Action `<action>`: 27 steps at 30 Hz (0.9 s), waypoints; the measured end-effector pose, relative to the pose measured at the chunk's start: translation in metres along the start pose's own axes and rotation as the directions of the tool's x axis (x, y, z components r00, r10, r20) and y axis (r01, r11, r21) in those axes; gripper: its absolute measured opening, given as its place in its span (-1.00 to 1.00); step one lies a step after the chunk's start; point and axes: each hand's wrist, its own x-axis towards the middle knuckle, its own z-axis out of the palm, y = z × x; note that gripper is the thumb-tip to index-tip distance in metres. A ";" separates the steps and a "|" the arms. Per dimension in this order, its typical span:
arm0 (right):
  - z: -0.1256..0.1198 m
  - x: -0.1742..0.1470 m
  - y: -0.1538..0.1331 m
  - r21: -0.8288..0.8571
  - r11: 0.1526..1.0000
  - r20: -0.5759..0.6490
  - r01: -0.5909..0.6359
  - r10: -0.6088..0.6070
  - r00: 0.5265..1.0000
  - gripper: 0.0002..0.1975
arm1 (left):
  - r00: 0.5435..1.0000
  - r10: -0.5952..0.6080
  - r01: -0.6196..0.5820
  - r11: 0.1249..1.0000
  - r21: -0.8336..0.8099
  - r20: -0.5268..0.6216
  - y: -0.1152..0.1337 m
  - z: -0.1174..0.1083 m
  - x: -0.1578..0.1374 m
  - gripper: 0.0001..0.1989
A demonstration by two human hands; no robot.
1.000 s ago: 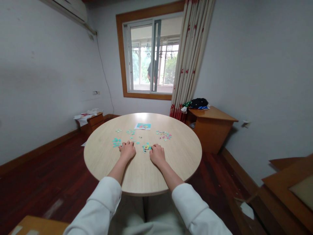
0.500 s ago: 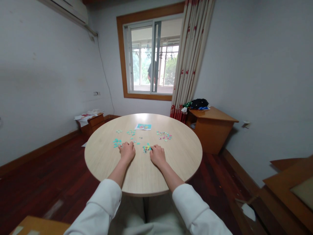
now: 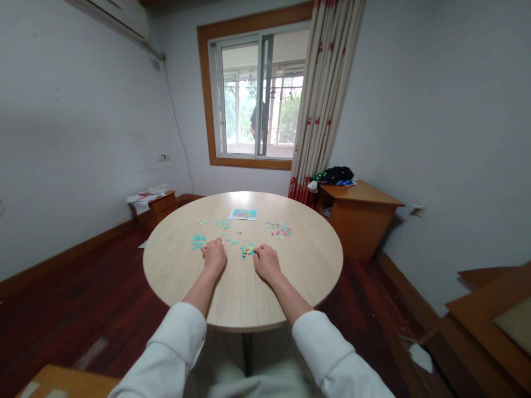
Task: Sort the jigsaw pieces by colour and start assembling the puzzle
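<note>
A small joined patch of jigsaw puzzle [image 3: 248,250], yellow and teal with a cartoon face, lies near the middle of the round table [image 3: 244,298]. My right hand [image 3: 266,262] is closed at its right edge, fingertips gripping the border. To the left, my left hand [image 3: 214,257] rests on the tabletop, its bent fingers slightly apart and no piece visible in them. Just beyond its fingers is a cluster of teal puzzle pieces [image 3: 198,241]. A few loose pieces [image 3: 234,242] lie between and beyond my hands.
Behind the pieces lies a picture card [image 3: 243,214]. Pink and mixed pieces [image 3: 279,230] are spread at the right; pale green pieces [image 3: 222,223] lie at back left. A wooden cabinet [image 3: 357,215] stands beyond the table's right edge. A person [image 3: 258,122] is visible through the window.
The joined patch has shifted and turned slightly to the left, with my right hand following a little. My left hand has moved slightly left and away from me.
</note>
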 end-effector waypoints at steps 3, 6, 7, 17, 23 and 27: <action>0.001 0.000 0.001 0.003 1.000 -0.005 0.004 -0.004 1.000 -0.72 | 1.000 -0.021 0.021 0.999 -0.025 0.014 -0.001 0.000 0.002 -0.67; 0.001 0.000 0.001 0.006 1.000 -0.007 0.005 -0.004 1.000 -0.72 | 0.999 -0.022 0.023 0.999 -0.047 0.024 -0.003 0.000 0.005 -0.69; 0.000 0.000 0.001 0.007 1.000 -0.006 0.003 -0.003 1.000 -0.72 | 1.000 -0.019 0.020 0.998 -0.055 0.023 -0.004 0.000 0.006 -0.70; 0.001 0.000 0.000 0.018 1.000 -0.014 0.001 -0.001 1.000 -0.73 | 0.998 0.023 -0.030 0.990 -0.136 -0.054 -0.008 0.002 0.007 -0.71; -0.001 -0.001 0.000 0.019 1.000 0.000 -0.004 0.004 1.000 -0.72 | 0.995 0.029 -0.046 0.983 -0.176 -0.101 -0.009 0.004 0.008 -0.77; -0.002 -0.001 -0.001 0.009 1.000 0.006 -0.007 0.007 1.000 -0.72 | 0.990 0.053 -0.079 0.977 -0.197 -0.131 -0.012 0.007 0.010 -0.77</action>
